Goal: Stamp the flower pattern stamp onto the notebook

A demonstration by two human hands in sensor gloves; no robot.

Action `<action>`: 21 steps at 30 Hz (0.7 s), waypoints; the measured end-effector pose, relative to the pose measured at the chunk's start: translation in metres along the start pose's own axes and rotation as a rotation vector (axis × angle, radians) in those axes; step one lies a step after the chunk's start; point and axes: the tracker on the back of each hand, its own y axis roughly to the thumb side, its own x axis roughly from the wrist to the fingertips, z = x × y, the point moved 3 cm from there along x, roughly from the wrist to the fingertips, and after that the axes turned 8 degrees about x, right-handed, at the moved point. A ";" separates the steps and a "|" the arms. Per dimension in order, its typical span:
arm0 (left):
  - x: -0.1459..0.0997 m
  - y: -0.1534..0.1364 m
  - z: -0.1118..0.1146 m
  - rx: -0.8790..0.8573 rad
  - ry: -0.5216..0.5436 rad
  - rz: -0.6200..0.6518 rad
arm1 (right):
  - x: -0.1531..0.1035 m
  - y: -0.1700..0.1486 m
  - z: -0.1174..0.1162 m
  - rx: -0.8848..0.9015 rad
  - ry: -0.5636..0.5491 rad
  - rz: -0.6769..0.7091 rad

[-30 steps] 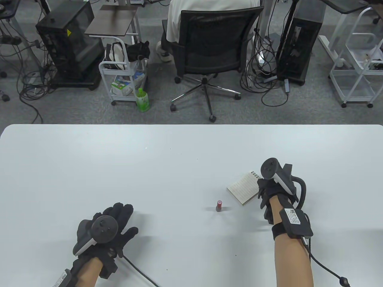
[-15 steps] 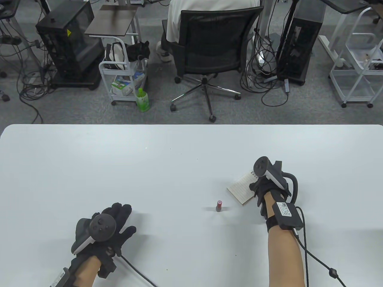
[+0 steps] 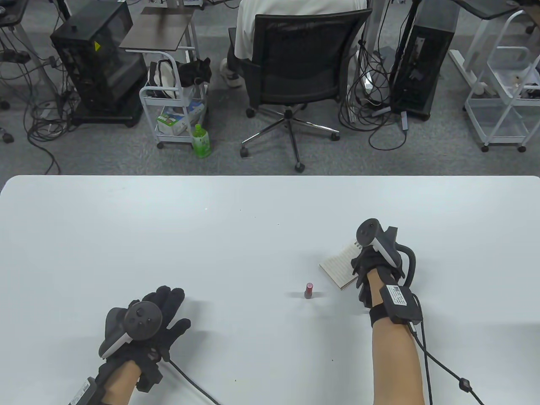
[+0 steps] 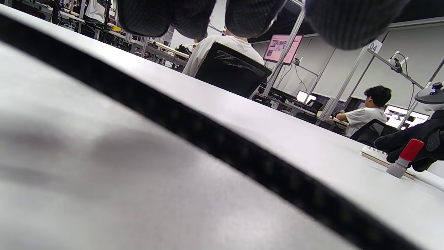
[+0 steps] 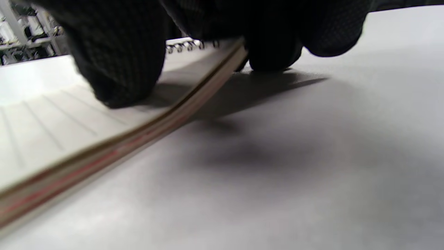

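Right hand (image 3: 373, 265) rests on notebook (image 3: 337, 268) (stamp (image 3: 309, 290) beside).

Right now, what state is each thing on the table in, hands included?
Notebook: open, lying on the table, lined page up, unstamped where visible.
Stamp: upright on the table, apart from the notebook, untouched.
Right hand: on the notebook's right side, a fingertip pressing the page.
Left hand: resting flat on the table, fingers spread, holding nothing.
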 end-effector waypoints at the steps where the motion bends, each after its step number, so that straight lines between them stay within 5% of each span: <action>1: 0.000 0.000 0.000 0.001 -0.003 0.002 | 0.001 -0.002 0.001 0.020 -0.006 -0.005; 13: -0.001 0.006 0.001 0.007 0.000 0.035 | -0.029 -0.013 0.060 0.517 -0.181 0.101; 21: 0.000 0.006 0.002 0.002 0.010 0.049 | -0.106 0.039 0.124 0.364 -0.461 0.431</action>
